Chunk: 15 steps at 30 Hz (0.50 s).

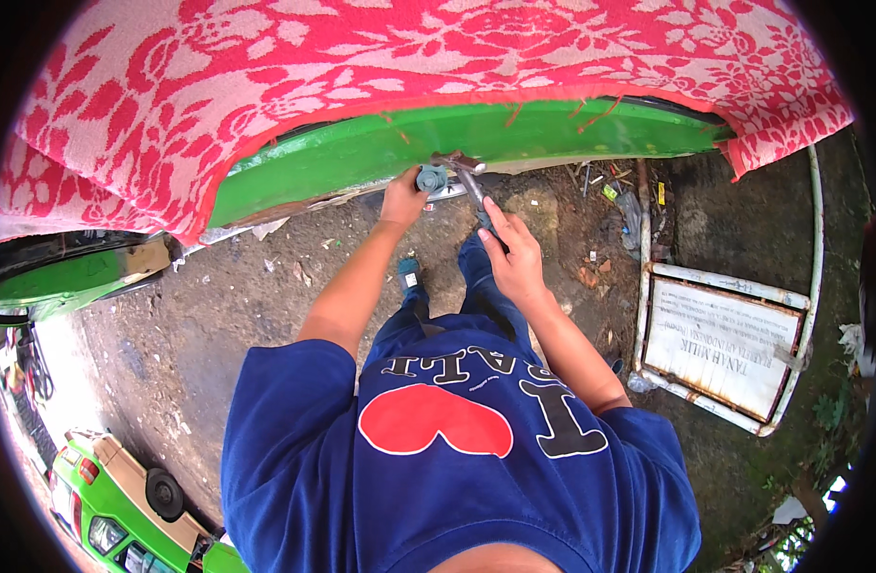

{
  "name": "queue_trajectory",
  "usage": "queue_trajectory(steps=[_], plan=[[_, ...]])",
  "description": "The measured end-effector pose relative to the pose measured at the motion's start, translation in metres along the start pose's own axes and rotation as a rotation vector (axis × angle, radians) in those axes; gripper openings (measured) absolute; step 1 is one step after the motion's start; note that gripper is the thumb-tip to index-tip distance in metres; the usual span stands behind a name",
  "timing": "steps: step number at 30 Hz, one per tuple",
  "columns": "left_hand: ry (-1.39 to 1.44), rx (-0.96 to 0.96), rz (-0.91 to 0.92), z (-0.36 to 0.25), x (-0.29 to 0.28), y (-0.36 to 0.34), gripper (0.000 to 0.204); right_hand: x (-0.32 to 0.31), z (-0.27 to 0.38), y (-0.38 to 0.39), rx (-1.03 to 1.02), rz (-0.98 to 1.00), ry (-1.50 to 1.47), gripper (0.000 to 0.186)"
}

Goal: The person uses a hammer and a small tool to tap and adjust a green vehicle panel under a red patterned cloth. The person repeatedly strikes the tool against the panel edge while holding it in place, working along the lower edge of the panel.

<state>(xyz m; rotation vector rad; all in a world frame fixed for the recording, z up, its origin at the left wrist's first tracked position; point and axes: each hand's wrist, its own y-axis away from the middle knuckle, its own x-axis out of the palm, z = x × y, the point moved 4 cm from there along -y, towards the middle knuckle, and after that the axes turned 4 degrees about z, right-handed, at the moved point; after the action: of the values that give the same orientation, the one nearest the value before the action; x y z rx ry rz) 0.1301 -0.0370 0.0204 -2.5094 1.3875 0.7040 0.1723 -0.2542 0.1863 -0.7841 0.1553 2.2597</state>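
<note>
Right grip (517, 258) wraps the hammer (474, 187) just below the green car panel (495, 132), left grip (402, 200) clasps a blue-grey round block (431, 179) beside its head; hammer's likely rigid, head-heavy, best held low on the handle.

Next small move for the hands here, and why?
Probably a light tap of the hammer on the blue-grey piece: the left hand holds that piece at the green panel's edge, and the right hand grips the hammer with its head close beside it. Whether they touch is unclear.
</note>
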Motion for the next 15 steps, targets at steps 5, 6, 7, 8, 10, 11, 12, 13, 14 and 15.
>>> queue_trajectory(steps=[5, 6, 7, 8, 10, 11, 12, 13, 14, 15], plan=[[-0.154, -0.086, 0.069, 0.019, 0.0, -0.006, 0.037, 0.031, -0.036, -0.005, 0.156, 0.28, 0.353, 0.051], [-0.14, -0.052, 0.017, 0.021, -0.001, -0.006, 0.037, 0.027, -0.041, -0.005, 0.13, 0.218, 0.289, 0.051], [-0.125, -0.019, -0.036, 0.024, -0.001, 0.006, 0.037, 0.022, -0.04, 0.005, 0.103, 0.159, 0.223, 0.051], [-0.11, 0.0, -0.079, 0.027, 0.0, 0.016, 0.037, 0.018, -0.042, 0.012, 0.089, 0.112, 0.153, 0.051], [-0.043, 0.11, -0.016, 0.018, 0.001, 0.041, 0.033, -0.001, -0.037, 0.021, 0.168, 0.083, 0.071, 0.049], [-0.029, 0.17, -0.004, 0.011, 0.0, 0.044, 0.033, -0.006, -0.039, 0.025, 0.177, 0.055, 0.06, 0.049], [-0.015, 0.229, 0.007, 0.006, 0.0, 0.047, 0.033, -0.01, -0.041, 0.029, 0.186, 0.027, 0.048, 0.049], [-0.033, 0.251, -0.008, 0.01, 0.002, 0.05, 0.036, -0.012, -0.043, 0.029, 0.223, 0.027, 0.039, 0.049], [-0.029, 0.236, -0.016, 0.011, 0.003, 0.051, 0.036, -0.015, -0.044, 0.029, 0.262, 0.031, 0.036, 0.049], [-0.026, 0.221, -0.025, 0.011, 0.004, 0.052, 0.036, -0.018, -0.045, 0.03, 0.301, 0.035, 0.032, 0.049]])
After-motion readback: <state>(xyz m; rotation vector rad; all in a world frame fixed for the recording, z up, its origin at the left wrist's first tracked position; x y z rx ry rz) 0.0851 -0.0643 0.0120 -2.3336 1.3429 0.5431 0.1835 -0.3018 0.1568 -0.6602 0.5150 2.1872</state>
